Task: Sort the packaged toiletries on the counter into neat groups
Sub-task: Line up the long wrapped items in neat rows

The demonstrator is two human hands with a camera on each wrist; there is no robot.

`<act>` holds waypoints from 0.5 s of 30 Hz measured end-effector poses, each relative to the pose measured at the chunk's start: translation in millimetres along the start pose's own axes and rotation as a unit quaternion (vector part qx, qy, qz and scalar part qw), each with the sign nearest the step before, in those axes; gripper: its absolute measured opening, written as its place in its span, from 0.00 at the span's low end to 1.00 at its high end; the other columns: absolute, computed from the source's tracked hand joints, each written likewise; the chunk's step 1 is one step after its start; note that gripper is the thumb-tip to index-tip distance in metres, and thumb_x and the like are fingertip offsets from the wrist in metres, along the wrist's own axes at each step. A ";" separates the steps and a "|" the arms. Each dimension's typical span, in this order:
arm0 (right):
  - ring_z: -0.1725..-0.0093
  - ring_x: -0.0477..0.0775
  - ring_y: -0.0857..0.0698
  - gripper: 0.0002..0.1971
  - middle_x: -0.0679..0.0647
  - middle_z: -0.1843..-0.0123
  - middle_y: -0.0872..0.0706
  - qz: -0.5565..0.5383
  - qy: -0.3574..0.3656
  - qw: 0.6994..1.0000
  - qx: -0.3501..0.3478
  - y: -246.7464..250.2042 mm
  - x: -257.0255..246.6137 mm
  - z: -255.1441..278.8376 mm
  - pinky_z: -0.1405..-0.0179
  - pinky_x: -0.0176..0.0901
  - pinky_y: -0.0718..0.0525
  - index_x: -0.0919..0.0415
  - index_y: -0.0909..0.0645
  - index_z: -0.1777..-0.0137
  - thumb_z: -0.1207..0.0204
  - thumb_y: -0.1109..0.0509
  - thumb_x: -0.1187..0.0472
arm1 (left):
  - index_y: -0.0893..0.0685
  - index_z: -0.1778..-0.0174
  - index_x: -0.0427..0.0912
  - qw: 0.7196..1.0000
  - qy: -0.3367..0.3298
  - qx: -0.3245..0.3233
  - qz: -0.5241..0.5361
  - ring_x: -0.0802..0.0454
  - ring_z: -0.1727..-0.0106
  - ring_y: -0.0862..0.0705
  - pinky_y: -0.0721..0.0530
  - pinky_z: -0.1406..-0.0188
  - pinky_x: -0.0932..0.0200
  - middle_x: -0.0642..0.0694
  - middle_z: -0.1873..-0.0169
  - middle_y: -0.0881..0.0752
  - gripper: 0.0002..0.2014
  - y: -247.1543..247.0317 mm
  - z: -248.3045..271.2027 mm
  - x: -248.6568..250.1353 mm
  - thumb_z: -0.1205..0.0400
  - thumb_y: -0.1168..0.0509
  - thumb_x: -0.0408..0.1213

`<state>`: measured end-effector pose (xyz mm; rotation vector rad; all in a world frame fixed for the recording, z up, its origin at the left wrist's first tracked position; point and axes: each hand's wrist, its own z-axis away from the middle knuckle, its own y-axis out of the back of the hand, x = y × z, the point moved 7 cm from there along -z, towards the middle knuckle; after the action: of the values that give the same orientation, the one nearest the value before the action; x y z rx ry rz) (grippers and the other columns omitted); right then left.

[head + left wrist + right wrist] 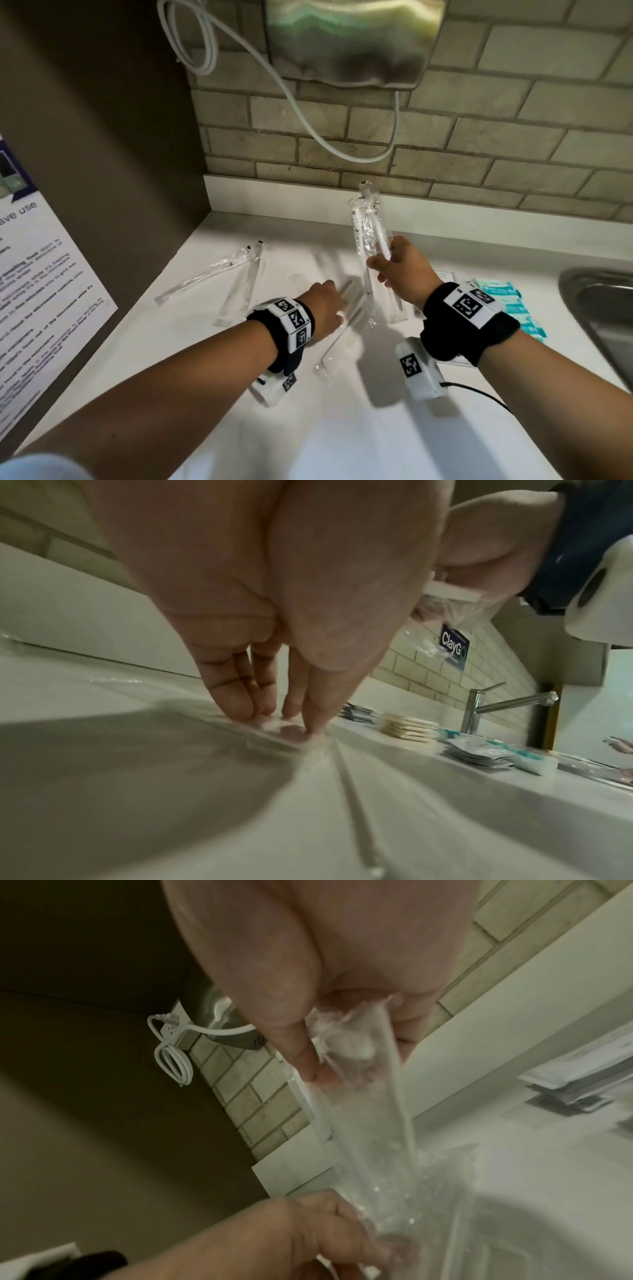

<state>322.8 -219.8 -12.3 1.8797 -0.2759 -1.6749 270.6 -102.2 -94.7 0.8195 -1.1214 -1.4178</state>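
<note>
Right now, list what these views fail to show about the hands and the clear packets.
- Left hand fingertips: head view, hidden by the hand itself, blurred.
- Packet under the left hand: left wrist view, motion-blurred; contents unreadable.
- Count of packets in the right hand: right wrist view, clear wraps overlap.
- Teal sachets: head view, partly behind the right wrist.

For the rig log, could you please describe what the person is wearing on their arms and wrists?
Both forearms are bare. Each wrist has a black band carrying white panels printed with black square markers. A white camera block with its own marker hangs under the right wrist, trailing a thin black cable; a similar block sits under the left.
</note>
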 end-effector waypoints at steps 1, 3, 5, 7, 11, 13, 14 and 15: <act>0.71 0.49 0.21 0.11 0.55 0.65 0.20 0.005 0.001 1.000 -0.002 0.9 0.9 1.2 0.64 0.47 0.22 0.65 0.30 0.47 0.21 0.32 0.62 | 0.23 0.27 0.41 1.000 -0.011 0.007 0.003 0.37 0.33 0.25 0.25 0.31 0.46 0.36 0.32 0.28 0.20 1.9 -1.9 8.8 0.12 0.46 0.44; 0.70 0.50 0.20 0.11 0.56 0.65 0.20 0.009 -0.003 1.000 -0.005 2.3 3.0 2.7 0.62 0.49 0.21 0.64 0.30 0.47 0.21 0.32 0.61 | 0.20 0.32 0.39 0.999 -0.017 0.025 0.037 0.39 0.35 0.23 0.23 0.34 0.48 0.37 0.34 0.26 0.17 2.1 -7.0 19.4 0.14 0.43 0.42; 0.69 0.52 0.19 0.12 0.55 0.66 0.20 0.010 -0.009 1.000 -0.011 0.8 4.4 3.5 0.61 0.51 0.20 0.64 0.31 0.47 0.21 0.31 0.61 | 0.17 0.37 0.39 0.994 -0.013 0.043 0.104 0.41 0.37 0.22 0.22 0.36 0.49 0.39 0.36 0.24 0.15 0.7 -8.5 19.6 0.15 0.40 0.41; 0.69 0.52 0.19 0.12 0.55 0.66 0.20 0.012 -0.010 1.000 -0.015 -2.8 4.4 4.0 0.60 0.52 0.19 0.64 0.31 0.48 0.22 0.31 0.61 | 0.17 0.38 0.42 0.982 -0.006 0.059 0.178 0.44 0.40 0.19 0.21 0.38 0.51 0.43 0.38 0.24 0.13 0.9 -3.1 11.4 0.17 0.37 0.41; 0.72 0.51 0.20 0.11 0.59 0.64 0.19 0.017 -0.006 0.999 -0.035 -18.7 -2.0 4.4 0.64 0.49 0.20 0.65 0.30 0.48 0.22 0.30 0.62 | 0.17 0.35 0.49 0.955 0.037 0.131 0.263 0.53 0.41 0.18 0.20 0.40 0.59 0.51 0.39 0.21 0.15 19.5 22.4 -34.0 0.18 0.34 0.42; 0.75 0.48 0.22 0.10 0.58 0.65 0.20 0.025 -0.008 0.998 -0.059 -31.2 -4.7 5.5 0.72 0.42 0.24 0.64 0.30 0.49 0.22 0.31 0.63 | 0.17 0.34 0.49 0.952 0.088 0.155 0.250 0.54 0.42 0.18 0.24 0.41 0.63 0.51 0.37 0.22 0.16 29.8 36.7 -71.9 0.19 0.33 0.42; 0.76 0.48 0.22 0.10 0.56 0.66 0.20 0.025 -0.007 0.997 -0.074 -41.1 -7.1 5.5 0.74 0.41 0.25 0.64 0.30 0.50 0.22 0.31 0.63 | 0.17 0.34 0.49 0.952 0.125 0.160 0.230 0.51 0.40 0.19 0.25 0.41 0.64 0.49 0.36 0.22 0.17 33.2 45.4 -96.7 0.20 0.33 0.42; 0.76 0.48 0.22 0.10 0.54 0.68 0.21 0.026 -0.006 0.996 -0.084 -49.4 -8.7 5.6 0.74 0.40 0.25 0.63 0.30 0.50 0.22 0.31 0.63 | 0.17 0.35 0.49 0.951 0.166 0.159 0.206 0.48 0.39 0.19 0.24 0.39 0.62 0.47 0.35 0.22 0.17 34.6 53.4 -120.3 0.21 0.33 0.43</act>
<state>304.5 -177.3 -32.7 1.7246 -0.1801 -1.6236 251.9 27.4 -57.8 0.9422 -1.1849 -0.7302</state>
